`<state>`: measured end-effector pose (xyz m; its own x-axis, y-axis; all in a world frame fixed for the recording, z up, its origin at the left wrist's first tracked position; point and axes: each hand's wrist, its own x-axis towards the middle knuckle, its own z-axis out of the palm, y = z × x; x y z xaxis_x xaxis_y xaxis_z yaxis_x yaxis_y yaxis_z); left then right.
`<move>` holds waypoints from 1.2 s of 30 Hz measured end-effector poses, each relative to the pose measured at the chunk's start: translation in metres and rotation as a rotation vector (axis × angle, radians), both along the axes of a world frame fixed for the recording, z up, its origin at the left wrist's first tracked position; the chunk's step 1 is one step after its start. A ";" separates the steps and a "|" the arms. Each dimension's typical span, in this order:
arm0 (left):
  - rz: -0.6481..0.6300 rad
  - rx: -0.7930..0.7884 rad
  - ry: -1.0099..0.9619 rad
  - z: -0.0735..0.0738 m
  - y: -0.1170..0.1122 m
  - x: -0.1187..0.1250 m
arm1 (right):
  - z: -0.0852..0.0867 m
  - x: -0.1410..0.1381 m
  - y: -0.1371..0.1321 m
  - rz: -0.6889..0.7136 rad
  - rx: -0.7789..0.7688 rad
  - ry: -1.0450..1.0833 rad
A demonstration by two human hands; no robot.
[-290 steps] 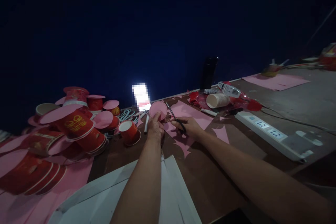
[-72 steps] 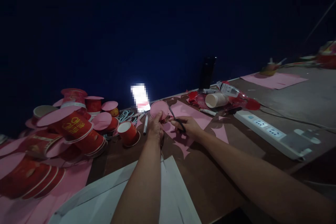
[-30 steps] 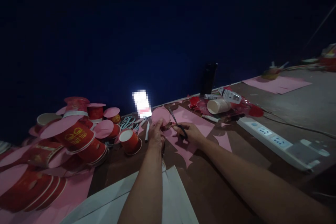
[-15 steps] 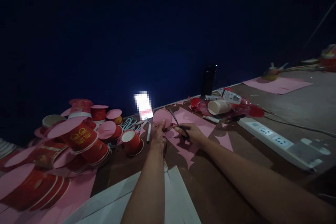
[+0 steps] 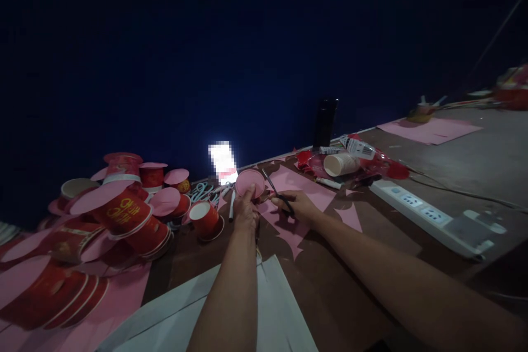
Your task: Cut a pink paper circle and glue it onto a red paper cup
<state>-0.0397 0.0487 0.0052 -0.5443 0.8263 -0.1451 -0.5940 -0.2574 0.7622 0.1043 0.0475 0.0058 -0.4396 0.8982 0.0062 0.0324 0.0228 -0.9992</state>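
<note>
My left hand point(image 5: 246, 212) is closed on a round pink paper disc point(image 5: 248, 179), its thumb pressing the face. A ring outline runs just inside the disc's edge; what lies under it is hidden by my fingers. Dark-handled scissors point(image 5: 270, 181) sit in my right hand point(image 5: 300, 207), its fingers wrapped around the handles. Their blades point up and away, just right of the disc. Pink paper offcuts point(image 5: 291, 243) with curved cut edges lie beneath my right hand. Left of my left hand stand a white marker point(image 5: 231, 206) and a red paper cup point(image 5: 205, 221).
Red cups with pink discs point(image 5: 127, 212) are heaped on the left. A lit, blurred phone-like screen point(image 5: 223, 162) stands behind my left hand. To the right lie white stacked cups point(image 5: 341, 165), a power strip point(image 5: 429, 217) and a cable. White sheets point(image 5: 276, 297) lie in front.
The whole view has shifted slightly, so things sit a little further left and higher. Both hands keep their holds, and the scissors stay close to the disc.
</note>
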 end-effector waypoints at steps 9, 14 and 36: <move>-0.006 0.006 -0.002 0.002 -0.003 0.002 | -0.001 0.000 -0.002 0.023 0.048 -0.023; -0.010 0.012 0.013 0.000 -0.002 0.002 | -0.002 0.000 -0.002 0.029 0.054 -0.011; -0.048 0.054 0.002 -0.002 -0.001 0.003 | -0.008 -0.001 0.001 0.021 0.055 -0.034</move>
